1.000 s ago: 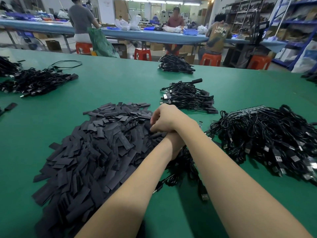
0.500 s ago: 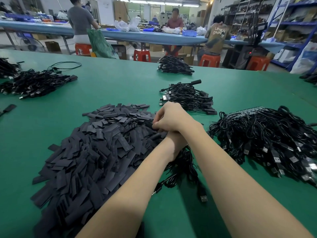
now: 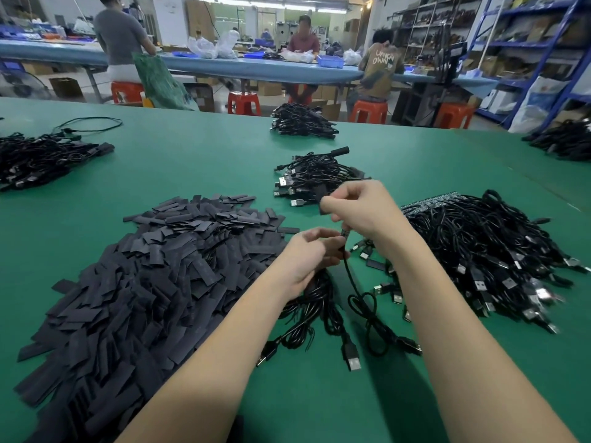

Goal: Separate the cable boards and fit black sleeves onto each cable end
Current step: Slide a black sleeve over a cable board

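Green surface point(image 3: 198, 161): work area, carries all items listed below.

Sleeve pile point(image 3: 153, 282): large heap of flat black sleeves, near left, reaching from the near edge to mid-surface.

Left hand point(image 3: 307, 257): raised just above the right edge of the sleeve pile, fingers curled, pinching the cable point(image 3: 361, 298) near its upper end.

Right hand point(image 3: 361, 209): above and just beyond the left hand, fingers curled, pinching one black sleeve point(image 3: 321, 195) at its fingertips; lower fingers meet the cable end. Whether the sleeve is already on the cable end cannot be told.

Cable: black, hangs from the hands, loops on the surface, ends in a plug near the person.

Loose cable bundle point(image 3: 313, 311): under the left wrist, USB plugs pointing toward the near edge.

Large cable heap point(image 3: 489, 257): right, with a strip of boards point(image 3: 428, 201) along its far edge.

Small cable pile point(image 3: 313, 177): just beyond the hands.

Further cable piles: far centre point(image 3: 300, 123), far left point(image 3: 41, 158), far right point(image 3: 566, 142).

Background: persons seated on red stools point(image 3: 243, 102) at a long blue table point(image 3: 256, 70); shelving point(image 3: 527, 36) at right.
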### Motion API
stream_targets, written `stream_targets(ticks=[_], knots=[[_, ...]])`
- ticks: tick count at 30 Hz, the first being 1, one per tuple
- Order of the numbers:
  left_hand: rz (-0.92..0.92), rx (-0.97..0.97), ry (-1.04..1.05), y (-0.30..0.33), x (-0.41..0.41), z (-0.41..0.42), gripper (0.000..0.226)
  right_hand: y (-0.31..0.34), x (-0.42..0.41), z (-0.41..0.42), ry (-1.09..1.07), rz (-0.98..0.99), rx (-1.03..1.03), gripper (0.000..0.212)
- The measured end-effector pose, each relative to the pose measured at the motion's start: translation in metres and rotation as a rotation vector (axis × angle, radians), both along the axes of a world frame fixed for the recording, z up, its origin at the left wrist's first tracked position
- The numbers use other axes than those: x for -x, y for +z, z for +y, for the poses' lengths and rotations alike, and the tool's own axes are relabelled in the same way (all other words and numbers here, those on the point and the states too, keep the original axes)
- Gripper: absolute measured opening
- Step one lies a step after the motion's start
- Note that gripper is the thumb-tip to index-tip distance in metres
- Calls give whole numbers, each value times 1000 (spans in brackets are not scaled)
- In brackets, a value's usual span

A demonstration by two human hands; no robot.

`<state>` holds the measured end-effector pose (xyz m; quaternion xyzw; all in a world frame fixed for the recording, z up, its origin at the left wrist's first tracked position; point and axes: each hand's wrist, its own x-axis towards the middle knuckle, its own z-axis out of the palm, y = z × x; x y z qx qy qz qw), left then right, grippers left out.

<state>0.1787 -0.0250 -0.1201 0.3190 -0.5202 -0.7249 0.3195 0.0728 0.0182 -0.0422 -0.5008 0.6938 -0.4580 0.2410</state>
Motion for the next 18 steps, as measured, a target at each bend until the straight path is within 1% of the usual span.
stream_targets(ticks=[3,5,8,10,11,12,15,18], knots=[[48,-47,3,0,1,-2,10,-21,20,18,-68,-238,15,24],[96,-122,1,-1,0,-5,11,-34,30,27,-101,-345,10,22],[148,-242,-24,1,-4,-6,14,-44,37,33,-39,-583,29,20],[173,-292,-41,1,-7,-7,16,-45,39,35,18,-671,62,22],[187,-310,-50,1,-7,-8,17,-46,38,35,26,-653,58,22],[205,-328,-58,1,-8,-8,17,-47,38,35,16,-590,43,21],[270,-352,-89,2,-10,-10,14,-53,37,32,-44,-356,30,21],[263,-304,-121,2,-10,-10,9,-55,33,28,67,-248,37,22]])
